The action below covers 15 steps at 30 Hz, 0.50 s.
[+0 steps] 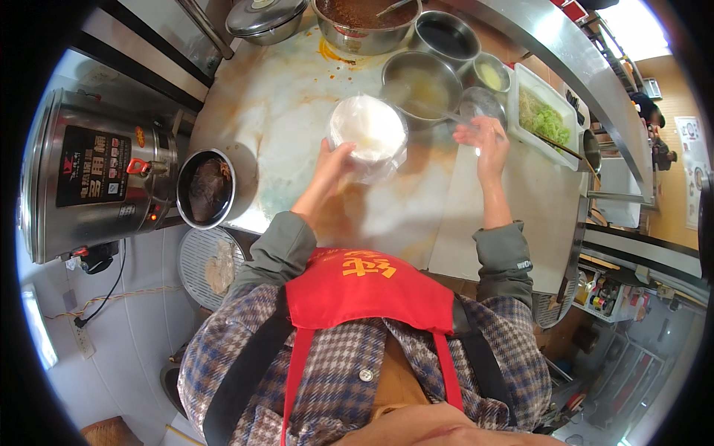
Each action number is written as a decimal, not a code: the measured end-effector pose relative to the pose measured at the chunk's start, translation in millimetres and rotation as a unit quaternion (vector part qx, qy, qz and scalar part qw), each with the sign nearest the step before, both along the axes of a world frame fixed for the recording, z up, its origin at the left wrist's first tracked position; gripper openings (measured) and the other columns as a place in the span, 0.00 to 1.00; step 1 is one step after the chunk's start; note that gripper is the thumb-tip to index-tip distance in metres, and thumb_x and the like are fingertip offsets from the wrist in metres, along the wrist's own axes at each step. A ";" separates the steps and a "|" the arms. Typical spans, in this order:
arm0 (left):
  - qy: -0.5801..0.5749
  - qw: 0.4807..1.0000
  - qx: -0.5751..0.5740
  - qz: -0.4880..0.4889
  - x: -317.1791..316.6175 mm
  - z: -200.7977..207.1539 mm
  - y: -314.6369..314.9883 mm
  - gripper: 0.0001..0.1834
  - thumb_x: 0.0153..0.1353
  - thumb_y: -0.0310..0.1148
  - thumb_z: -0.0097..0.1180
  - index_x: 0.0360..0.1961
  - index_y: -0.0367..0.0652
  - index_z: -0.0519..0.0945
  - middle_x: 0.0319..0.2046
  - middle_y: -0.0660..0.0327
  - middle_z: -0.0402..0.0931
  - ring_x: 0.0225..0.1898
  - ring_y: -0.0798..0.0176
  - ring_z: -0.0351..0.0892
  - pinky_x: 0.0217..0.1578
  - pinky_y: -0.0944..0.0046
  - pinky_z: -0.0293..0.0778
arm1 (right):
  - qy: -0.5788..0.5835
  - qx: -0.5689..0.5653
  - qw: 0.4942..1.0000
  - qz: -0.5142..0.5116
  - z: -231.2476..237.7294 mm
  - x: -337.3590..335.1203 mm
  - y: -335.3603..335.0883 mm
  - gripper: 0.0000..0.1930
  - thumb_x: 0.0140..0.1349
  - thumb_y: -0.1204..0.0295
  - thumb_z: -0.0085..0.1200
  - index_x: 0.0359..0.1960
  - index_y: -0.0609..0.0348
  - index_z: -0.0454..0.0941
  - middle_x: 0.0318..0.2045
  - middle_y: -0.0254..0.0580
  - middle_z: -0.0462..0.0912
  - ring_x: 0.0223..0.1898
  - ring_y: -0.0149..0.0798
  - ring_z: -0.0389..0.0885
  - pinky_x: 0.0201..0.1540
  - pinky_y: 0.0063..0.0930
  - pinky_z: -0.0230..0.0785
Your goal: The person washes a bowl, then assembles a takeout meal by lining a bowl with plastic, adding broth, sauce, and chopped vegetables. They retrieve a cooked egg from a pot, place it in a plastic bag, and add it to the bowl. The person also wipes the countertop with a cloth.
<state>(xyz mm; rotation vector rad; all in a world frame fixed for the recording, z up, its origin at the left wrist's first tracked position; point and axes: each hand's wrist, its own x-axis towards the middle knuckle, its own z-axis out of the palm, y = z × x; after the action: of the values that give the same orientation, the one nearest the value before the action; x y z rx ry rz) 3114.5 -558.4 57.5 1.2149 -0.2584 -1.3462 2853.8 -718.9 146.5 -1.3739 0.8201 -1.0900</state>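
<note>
My left hand [332, 165] grips the side of a white bowl [370, 128] lined with a clear plastic bag [372, 172], whose loose edge hangs past the rim. A small pale yellowish patch shows at the bowl's bottom. To the right, my right hand [487, 143] is closed around the handle of a metal ladle [452, 117]. The ladle's far end reaches into a steel pot [386, 80] of thin yellowish liquid; its head is blurred there. Beside the right hand stands a small clear-looking container [485, 102], partly hidden by that hand.
Along the back stand a lidded pot [265, 16], a basin of reddish-brown sauce [364, 37], a bowl of dark liquid [447, 37] and a small yellow-filled bowl [491, 76]. A white tray of greens [547, 123] is at right. Left are a dark-filled pot [206, 189] and a steel cooker [97, 171].
</note>
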 end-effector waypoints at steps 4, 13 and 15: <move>0.014 1.000 0.006 0.018 1.2 4.5 0.2 0.35 0.59 0.34 0.58 0.63 0.40 0.55 0.56 0.48 0.68 0.51 0.50 0.76 0.43 0.54 0.79 | 0.122 -0.108 0.985 0.048 14.9 2.1 22.6 0.15 0.72 0.69 0.47 0.47 0.73 0.75 0.41 0.55 0.83 0.38 0.45 0.86 0.43 0.34 0.79; 0.018 1.000 0.005 0.013 5.4 -10.5 8.8 0.36 0.62 0.35 0.55 0.68 0.43 0.53 0.59 0.51 0.66 0.56 0.51 0.74 0.51 0.50 0.76 | 0.321 -0.206 0.924 0.002 -16.4 8.9 -25.2 0.13 0.72 0.68 0.48 0.47 0.63 0.79 0.41 0.43 0.85 0.36 0.30 0.86 0.40 0.25 0.77; 0.017 1.000 0.007 0.011 7.4 -13.8 10.0 0.37 0.62 0.34 0.54 0.69 0.43 0.52 0.60 0.51 0.66 0.56 0.50 0.74 0.52 0.49 0.76 | 0.243 -0.042 0.969 -0.029 -18.2 7.3 -30.3 0.14 0.72 0.67 0.47 0.46 0.65 0.79 0.38 0.45 0.85 0.35 0.32 0.86 0.39 0.25 0.77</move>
<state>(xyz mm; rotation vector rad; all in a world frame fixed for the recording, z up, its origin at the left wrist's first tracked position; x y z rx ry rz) 3121.9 -548.4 43.6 1.2021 -0.2102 -1.3509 2861.0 -749.2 128.3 -1.7300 1.1829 -0.8466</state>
